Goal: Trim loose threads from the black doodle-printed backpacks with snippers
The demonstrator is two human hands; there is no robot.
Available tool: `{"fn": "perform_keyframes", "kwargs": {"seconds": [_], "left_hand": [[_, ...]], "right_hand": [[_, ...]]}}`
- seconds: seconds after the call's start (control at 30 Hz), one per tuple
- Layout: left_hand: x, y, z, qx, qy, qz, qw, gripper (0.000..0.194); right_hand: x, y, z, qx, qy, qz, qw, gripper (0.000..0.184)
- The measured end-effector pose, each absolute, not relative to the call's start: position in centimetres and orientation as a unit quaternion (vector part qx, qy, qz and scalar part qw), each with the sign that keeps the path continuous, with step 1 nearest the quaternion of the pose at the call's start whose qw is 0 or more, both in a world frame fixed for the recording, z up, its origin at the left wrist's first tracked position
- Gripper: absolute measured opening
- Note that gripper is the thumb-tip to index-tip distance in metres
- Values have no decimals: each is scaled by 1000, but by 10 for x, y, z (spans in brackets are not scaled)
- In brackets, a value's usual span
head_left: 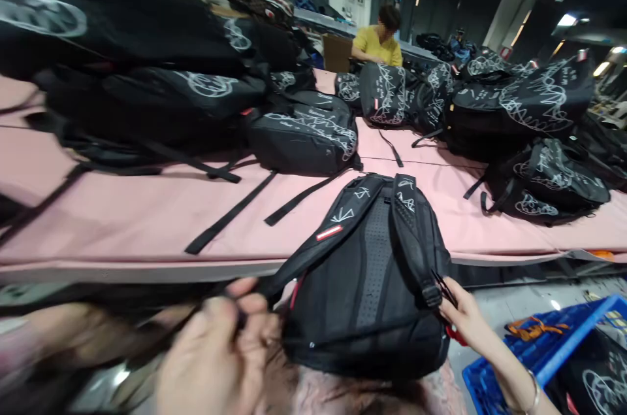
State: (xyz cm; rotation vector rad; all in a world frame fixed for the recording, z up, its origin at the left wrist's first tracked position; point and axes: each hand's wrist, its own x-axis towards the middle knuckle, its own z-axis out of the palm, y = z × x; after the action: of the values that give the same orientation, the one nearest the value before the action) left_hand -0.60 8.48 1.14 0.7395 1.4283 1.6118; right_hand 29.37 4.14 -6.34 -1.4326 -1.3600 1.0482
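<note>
A black backpack with white scribble prints on its shoulder straps stands tilted at the table's near edge, back panel facing me. My left hand, smeared by motion, is closed around a black strap at the pack's left side. At the opposite side, my right hand is closed on slim black two-pronged thread snips, beside the buckle of the right shoulder strap. Something small and red shows under those fingers. The snips' lower part is hidden in the hand.
More printed black backpacks lie on the pink table, stacked at the left and right. A blue crate holding a bag stands at lower right. A person in yellow sits across the table. Another blurred arm shows at left.
</note>
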Motion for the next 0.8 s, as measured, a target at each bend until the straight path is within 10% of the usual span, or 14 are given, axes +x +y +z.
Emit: {"fn": "perform_keyframes", "kwargs": {"seconds": [0.17, 0.8], "left_hand": [[32, 62, -4, 244, 502, 520, 646, 38], [53, 40, -12, 281, 532, 468, 647, 55]], "right_hand": [[298, 31, -42, -606, -599, 333, 404, 29], [210, 57, -5, -493, -723, 257, 410, 12]]}}
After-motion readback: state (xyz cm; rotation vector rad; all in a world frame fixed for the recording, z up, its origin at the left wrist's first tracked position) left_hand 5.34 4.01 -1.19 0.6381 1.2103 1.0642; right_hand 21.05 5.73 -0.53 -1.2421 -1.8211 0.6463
